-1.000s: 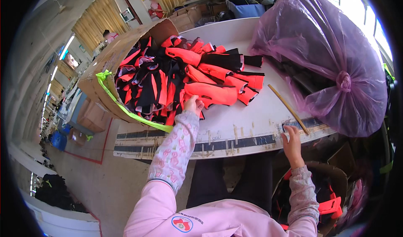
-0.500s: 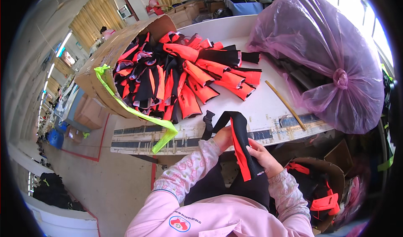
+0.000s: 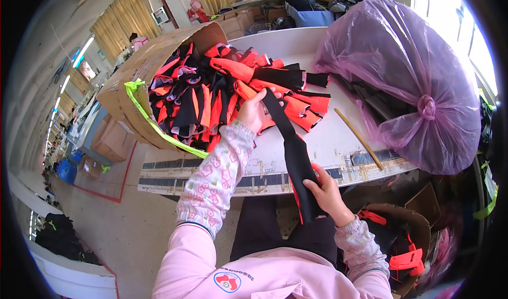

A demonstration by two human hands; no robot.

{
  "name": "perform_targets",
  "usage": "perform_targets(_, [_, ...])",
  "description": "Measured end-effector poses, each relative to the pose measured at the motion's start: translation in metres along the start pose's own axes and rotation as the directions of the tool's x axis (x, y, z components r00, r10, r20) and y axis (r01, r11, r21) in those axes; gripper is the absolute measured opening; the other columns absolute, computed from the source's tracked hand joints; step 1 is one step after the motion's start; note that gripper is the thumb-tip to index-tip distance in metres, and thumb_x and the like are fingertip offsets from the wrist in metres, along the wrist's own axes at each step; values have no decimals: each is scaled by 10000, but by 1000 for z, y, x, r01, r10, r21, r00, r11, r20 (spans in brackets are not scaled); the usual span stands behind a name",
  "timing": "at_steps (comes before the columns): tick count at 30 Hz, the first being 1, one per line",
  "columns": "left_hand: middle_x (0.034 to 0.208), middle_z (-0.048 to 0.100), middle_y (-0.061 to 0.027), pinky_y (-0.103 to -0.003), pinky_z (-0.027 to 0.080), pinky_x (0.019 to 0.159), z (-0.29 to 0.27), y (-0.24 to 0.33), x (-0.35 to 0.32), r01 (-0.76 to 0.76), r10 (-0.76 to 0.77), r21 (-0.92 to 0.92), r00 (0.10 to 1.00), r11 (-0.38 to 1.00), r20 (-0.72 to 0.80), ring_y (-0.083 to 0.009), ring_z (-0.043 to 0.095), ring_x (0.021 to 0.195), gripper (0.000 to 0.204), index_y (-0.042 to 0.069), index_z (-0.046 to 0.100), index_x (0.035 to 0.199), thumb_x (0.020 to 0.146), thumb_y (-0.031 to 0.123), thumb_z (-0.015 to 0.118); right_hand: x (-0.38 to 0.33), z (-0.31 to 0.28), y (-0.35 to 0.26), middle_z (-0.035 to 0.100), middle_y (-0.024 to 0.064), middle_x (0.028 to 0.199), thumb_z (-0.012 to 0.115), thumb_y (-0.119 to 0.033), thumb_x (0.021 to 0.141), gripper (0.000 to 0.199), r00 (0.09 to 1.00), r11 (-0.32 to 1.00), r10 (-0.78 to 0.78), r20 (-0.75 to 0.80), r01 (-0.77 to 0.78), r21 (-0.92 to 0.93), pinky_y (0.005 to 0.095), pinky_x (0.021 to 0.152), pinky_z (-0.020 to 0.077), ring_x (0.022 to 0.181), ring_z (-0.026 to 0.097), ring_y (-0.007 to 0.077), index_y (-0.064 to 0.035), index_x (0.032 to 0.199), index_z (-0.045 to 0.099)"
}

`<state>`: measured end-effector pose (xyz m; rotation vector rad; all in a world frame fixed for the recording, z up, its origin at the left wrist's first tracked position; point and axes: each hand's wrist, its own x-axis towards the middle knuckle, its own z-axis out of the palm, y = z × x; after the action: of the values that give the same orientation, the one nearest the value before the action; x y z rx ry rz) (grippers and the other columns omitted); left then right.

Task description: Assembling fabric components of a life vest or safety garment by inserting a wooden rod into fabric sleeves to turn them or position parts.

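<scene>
A black fabric belt with an orange edge (image 3: 298,159) stretches between my hands above the near table edge. My left hand (image 3: 254,112), raised in front of the pile, grips its narrow strap end. Lower down, my right hand (image 3: 325,193) has its thumb on the wide padded part and the fingers on the far side. The wide end hangs toward my lap. Behind my left hand lies a heap of orange and black fabric pieces (image 3: 198,106), spilling out of a tipped cardboard box (image 3: 124,90). The buckle is out of sight.
On the white table (image 3: 330,135) lies a yellow stick (image 3: 359,139). A knotted purple plastic bag (image 3: 402,82) fills the right side. A neon-yellow strip (image 3: 164,135) hangs along the box's rim. Below right stands a carton (image 3: 423,225) with orange and black pieces.
My left hand has moved up and away, pulling the strap end out. The belt, folded over before, is now stretched lengthwise. My right hand remains low on the wide part.
</scene>
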<state>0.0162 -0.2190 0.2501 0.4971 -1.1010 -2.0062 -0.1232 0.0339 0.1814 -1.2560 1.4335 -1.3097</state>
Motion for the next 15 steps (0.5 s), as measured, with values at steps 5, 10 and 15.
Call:
perform_targets(5, [970, 606, -39, -338, 481, 710, -26, -31, 3, 311, -213, 478, 945, 821, -249, -154, 588, 875, 367, 106, 566, 1039, 894, 431, 477, 32, 19, 44, 642, 110, 821, 622, -141, 832, 432, 987, 986, 136, -85, -127, 111, 257, 612, 483, 707, 607, 139, -4, 1207, 459])
perform_targets(10, [778, 636, -113, -307, 514, 538, -62, -117, -107, 507, -585, 725, 791, 467, -176, -198, 636, 619, 452, 54, 579, 839, 909, 467, 408, 37, 31, 119, 610, 120, 874, 643, -169, 822, 514, 925, 917, 366, -105, -339, 209, 255, 614, 488, 735, 591, 158, -30, 1258, 410])
perform_targets(15, [1086, 542, -119, -343, 532, 730, -30, -150, -201, 556, -737, 584, 667, 591, 110, -236, 623, 850, 448, 37, 448, 1169, 848, 319, 582, 42, 33, 146, 596, 145, 877, 654, -245, 790, 532, 951, 965, 259, -169, -248, 85, 306, 690, 480, 771, 583, 212, -4, 1212, 437])
